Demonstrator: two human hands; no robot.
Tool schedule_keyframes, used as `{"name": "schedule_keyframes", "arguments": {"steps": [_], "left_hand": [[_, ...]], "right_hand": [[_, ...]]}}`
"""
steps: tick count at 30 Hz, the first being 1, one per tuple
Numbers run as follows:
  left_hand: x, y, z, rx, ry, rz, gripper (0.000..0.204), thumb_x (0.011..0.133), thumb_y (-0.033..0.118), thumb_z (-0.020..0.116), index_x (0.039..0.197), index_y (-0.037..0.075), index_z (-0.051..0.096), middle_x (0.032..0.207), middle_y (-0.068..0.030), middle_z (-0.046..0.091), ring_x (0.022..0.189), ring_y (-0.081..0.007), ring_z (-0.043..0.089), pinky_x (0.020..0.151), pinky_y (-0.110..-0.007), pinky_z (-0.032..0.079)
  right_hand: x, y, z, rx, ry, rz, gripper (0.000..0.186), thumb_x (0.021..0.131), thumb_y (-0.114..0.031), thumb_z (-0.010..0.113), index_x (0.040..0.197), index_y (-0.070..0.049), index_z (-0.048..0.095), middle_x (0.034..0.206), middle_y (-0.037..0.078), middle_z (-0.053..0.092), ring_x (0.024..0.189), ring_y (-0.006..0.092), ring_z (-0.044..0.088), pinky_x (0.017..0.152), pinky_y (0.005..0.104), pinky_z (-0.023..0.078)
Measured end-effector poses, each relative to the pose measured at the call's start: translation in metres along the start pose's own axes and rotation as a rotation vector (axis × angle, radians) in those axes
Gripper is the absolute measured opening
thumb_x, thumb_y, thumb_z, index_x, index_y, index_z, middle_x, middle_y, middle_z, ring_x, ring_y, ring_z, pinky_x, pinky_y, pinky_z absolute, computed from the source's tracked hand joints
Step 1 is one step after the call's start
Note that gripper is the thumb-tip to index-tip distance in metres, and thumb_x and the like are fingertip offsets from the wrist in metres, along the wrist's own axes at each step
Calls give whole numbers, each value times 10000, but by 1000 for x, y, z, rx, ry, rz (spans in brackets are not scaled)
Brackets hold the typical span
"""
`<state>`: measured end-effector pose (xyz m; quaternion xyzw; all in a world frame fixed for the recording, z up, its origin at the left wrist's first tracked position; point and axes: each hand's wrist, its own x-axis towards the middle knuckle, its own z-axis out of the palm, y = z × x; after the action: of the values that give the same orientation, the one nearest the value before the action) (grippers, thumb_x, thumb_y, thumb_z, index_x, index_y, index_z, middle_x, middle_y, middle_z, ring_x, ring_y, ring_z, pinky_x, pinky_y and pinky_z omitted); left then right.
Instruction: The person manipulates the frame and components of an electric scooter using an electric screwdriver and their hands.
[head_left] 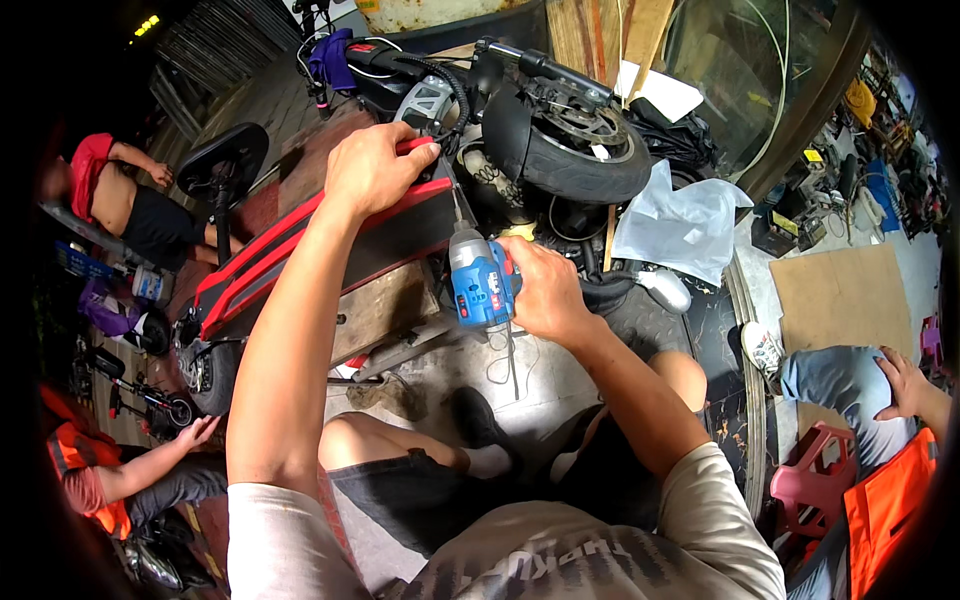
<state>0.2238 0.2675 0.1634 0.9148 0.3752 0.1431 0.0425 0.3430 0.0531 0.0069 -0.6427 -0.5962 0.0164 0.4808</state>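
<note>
My left hand [370, 170] grips the red-trimmed end of a black scooter deck [404, 228], its fingers curled over the red edge. My right hand [545, 285] holds a blue and silver cordless drill [480, 288], its long bit pointing up toward that end of the deck; whether the tip touches is too small to tell. A wooden block [385, 300] sits under the deck. A thin cord or wire hangs below the drill. Just beyond the drill a black front wheel [605, 170] with a fork lies on its side.
A clear plastic sheet [680, 225] and cardboard [840, 300] are to the right. A seated person [835, 385] is at the lower right beside a pink stool [812, 470]. Another person in an orange vest [130, 480] is at lower left, a shirtless-bellied person [120, 200] at upper left.
</note>
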Motion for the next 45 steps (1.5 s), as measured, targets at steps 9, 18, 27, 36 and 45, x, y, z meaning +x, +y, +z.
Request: {"name": "schedule_keyframes", "arguments": {"steps": [9,18,27,36,45], "left_hand": [[-1,0,0,5,-9,4,504,926,520,686,1184,100,789,1061,-193,782,1065,-378,730,946,-477,546],[-1,4,2,21,-5,19,522,911,543,692,1161,95,791,1043,-194,782,1049,-383,733,931,-480,550],[-2,4,-1,21,4,8,526,901,554,683,1177,121,793,1086,-196,779,1078,-379,727,969,-481,544],[-3,1,0,4,1,28,497,897,513,688,1193,127,783,1084,-184,781,1077,-374,728,960,-478,549],[-9,9,-1,38,39,186,599,840,548,730,1171,49,749,1117,-188,770,1073,-381,726,935,-482,555]], "right_hand": [[8,18,-5,465,-216,46,614,785,-160,875,1310,-9,593,1013,141,735,927,291,750,839,366,563],[-5,-18,19,-76,1,144,589,763,-194,849,1277,-68,589,1076,167,737,1022,366,716,870,473,513],[-7,0,13,31,34,30,570,750,-231,837,1248,-57,622,1064,148,720,1011,364,699,870,470,501],[-17,9,-3,42,-83,6,557,796,-284,804,1270,-70,603,1096,136,712,1038,374,692,902,461,502],[-12,19,5,222,-106,118,598,764,-202,850,1283,-44,600,1007,184,738,963,432,717,831,504,551]]}}
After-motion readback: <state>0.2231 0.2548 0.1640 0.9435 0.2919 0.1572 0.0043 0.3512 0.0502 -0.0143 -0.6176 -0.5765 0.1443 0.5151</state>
